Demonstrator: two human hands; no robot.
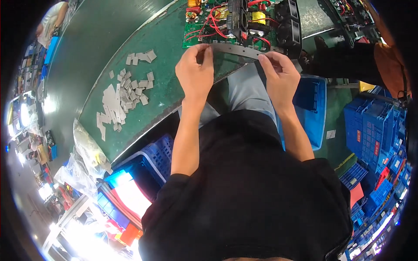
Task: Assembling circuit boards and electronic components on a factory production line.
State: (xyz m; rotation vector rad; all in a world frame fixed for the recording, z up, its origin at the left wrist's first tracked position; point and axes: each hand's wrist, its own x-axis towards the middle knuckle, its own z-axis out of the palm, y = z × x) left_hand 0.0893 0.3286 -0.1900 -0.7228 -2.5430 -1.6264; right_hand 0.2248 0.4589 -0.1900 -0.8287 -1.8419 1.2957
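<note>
Starting at the far left of my bench: some clear plastic bags [89, 150] hang by the edge, and next to them on the green tabletop [159, 98] there's a loose heap. It's long flat grey pieces [111, 102] on the near left, then a bunch of small grey squarish pieces [138, 90] beside and above them, a few lying apart from the rest. Nobody's touching those right now.

Then my left hand [196, 78], thumb and fingers pinched together on the left end of a thin grey strip [236, 49] with a row of small holes. The strip is up in front of me near the table's edge, stretched between both hands and bowed a little. Just beyond it is a green circuit board [191, 34] with red wires [213, 21] and black fans [288, 27] at its right side.

My right hand [281, 80] has the other side in a similar narrow pinch. Can't tell if any strip runs on behind those fingers. A blue bin [312, 108] sits below, to the right.

My read: this is the handling stage, maybe straightening or checking the strip. Next move probably wants an even two-handed pinch, no twisting, since it looks bendy.
</note>
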